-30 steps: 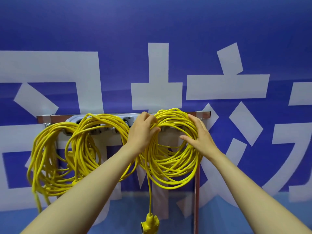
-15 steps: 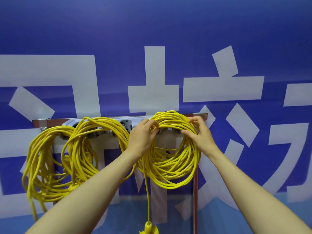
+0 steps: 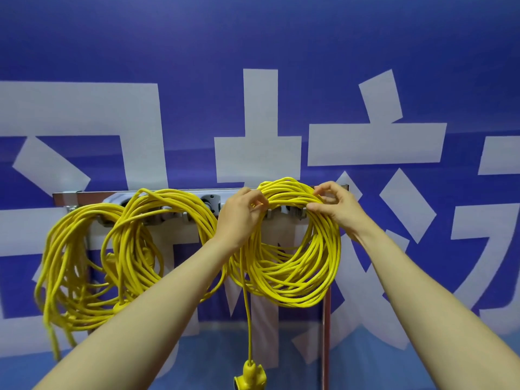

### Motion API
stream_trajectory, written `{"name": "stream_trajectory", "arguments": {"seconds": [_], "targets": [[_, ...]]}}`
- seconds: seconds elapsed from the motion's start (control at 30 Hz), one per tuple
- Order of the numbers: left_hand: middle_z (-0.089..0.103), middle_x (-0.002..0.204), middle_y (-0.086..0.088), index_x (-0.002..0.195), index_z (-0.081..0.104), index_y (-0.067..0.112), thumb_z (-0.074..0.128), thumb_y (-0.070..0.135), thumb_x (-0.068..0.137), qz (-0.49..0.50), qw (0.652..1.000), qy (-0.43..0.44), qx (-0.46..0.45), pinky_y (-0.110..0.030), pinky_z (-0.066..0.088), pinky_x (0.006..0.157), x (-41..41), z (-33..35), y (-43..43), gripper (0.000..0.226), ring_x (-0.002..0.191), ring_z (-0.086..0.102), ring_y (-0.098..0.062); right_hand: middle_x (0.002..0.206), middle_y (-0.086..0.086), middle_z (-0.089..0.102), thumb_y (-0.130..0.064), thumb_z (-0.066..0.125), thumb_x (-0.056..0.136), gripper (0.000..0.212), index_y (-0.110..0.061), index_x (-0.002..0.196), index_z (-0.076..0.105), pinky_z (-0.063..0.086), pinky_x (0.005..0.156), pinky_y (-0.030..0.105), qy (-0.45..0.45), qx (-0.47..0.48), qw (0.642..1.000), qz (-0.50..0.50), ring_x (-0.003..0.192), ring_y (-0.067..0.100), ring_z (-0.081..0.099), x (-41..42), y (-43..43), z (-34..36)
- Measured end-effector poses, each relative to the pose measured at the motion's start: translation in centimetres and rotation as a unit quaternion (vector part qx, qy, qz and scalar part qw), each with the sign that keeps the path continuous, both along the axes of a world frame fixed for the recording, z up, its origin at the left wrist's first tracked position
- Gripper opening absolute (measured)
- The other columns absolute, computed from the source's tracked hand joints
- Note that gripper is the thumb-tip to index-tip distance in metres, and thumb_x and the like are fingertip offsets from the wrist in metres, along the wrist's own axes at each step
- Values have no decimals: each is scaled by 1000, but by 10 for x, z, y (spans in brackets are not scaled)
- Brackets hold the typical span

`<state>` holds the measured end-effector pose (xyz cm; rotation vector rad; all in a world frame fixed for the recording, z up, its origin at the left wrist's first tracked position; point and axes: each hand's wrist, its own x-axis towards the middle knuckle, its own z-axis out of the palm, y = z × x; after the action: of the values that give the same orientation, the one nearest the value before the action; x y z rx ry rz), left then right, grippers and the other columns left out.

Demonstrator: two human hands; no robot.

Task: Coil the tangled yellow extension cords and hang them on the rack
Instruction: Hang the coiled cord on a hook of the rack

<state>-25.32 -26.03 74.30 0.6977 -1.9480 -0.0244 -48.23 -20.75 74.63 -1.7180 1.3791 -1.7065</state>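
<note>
A blue wall banner with big white block characters [image 3: 253, 38] is filling the whole background. In front of it, a horizontal brown metal rack bar with silver end brackets [image 3: 92, 196] is running across the middle of the view, and a grey plastic hook strip [image 3: 209, 202] is sitting along its face. A thin reddish upright post [image 3: 325, 333] is dropping down from the bar's right end.

Three bundles of yellow extension cord are hanging along the rack. The loose, straggling yellow coil at the far left [image 3: 56, 263] is drooping lowest, with strands trailing down below it. The middle yellow coil [image 3: 135, 235] is overlapping it and draping over the hook strip. The rounder, tidier yellow coil on the right [image 3: 295, 277] is sitting with its top strands level with the bar; the hooks behind it are mostly hidden, so I cannot tell whether its weight is resting on them.

Both bare arms are reaching up to this right coil. The left hand [image 3: 239, 218] is curling its fingers over the coil's upper left strands and gripping them. The right hand [image 3: 337, 209] is pinching the upper right strands between thumb and fingertips.

A single strand is hanging straight down from the coil, ending in a yellow moulded socket block [image 3: 250, 375] at the bottom edge.
</note>
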Motion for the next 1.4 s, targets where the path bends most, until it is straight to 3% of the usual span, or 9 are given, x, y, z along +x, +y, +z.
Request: {"name": "stream_trajectory", "arguments": {"seconds": [0.13,0.33,0.53,0.67,0.83,1.03,1.13,1.3,1.4], "targets": [[61,98,-7,96,71,11,64,15,92,11,999,-42,-6,-33,46,70,3,2,2,9,84,55,-22,113,4,60,-19,75,78,26,-22,98,59,52,90,37,-1,4,1000,-6,109,19,56,2,-1,-10],[57,96,-4,98,72,13,62,18,93,23,998,-61,-8,-31,43,68,4,4,2,11,83,55,-22,106,-1,61,-18,63,88,20,-20,106,56,53,79,24,-52,-9,998,39,101,16,60,7,2,-21],[58,99,-7,100,69,12,60,18,95,43,997,-58,-24,-30,42,68,0,2,1,12,85,56,-23,117,2,61,-15,69,85,29,-16,110,54,53,90,32,-37,-48,998,-23,111,15,58,8,-3,-17],[59,100,-7,100,67,11,60,17,94,45,997,-50,-33,-27,37,67,-1,-1,0,11,86,57,-24,119,3,59,-11,70,84,35,-12,111,47,51,85,20,-10,-85,995,-59,107,6,56,13,-4,-18],[57,103,-7,100,68,10,59,15,95,9,998,-53,-27,-28,38,69,2,-5,-1,11,84,49,-15,121,6,54,-11,73,80,44,-14,113,43,50,95,37,10,-27,998,-56,114,18,52,7,-5,-15],[57,99,-4,101,68,11,64,18,92,9,998,-48,-42,-28,38,69,6,-12,-3,12,83,53,-18,122,6,50,-6,72,81,48,-18,116,41,52,90,34,4,-24,998,-54,116,19,49,11,0,-23],[61,97,-7,106,69,11,66,16,91,15,996,-42,-76,-33,43,75,7,-22,-6,17,91,58,-25,121,-1,48,-8,69,84,52,-22,123,38,50,84,24,35,-29,998,-54,112,13,50,12,4,-30],[65,101,-8,114,69,14,65,20,89,51,989,-63,-120,-34,36,80,16,-27,-7,27,94,59,-28,132,-5,44,-11,67,86,63,-30,135,32,47,92,27,114,-42,988,-92,118,10,47,12,7,-45],[63,106,-10,117,67,13,68,19,89,54,991,-71,-96,-38,42,83,19,-26,-5,29,99,56,-30,141,-1,40,-10,67,86,70,-28,142,28,46,97,32,146,-34,982,-119,124,13,44,13,8,-46]]}}
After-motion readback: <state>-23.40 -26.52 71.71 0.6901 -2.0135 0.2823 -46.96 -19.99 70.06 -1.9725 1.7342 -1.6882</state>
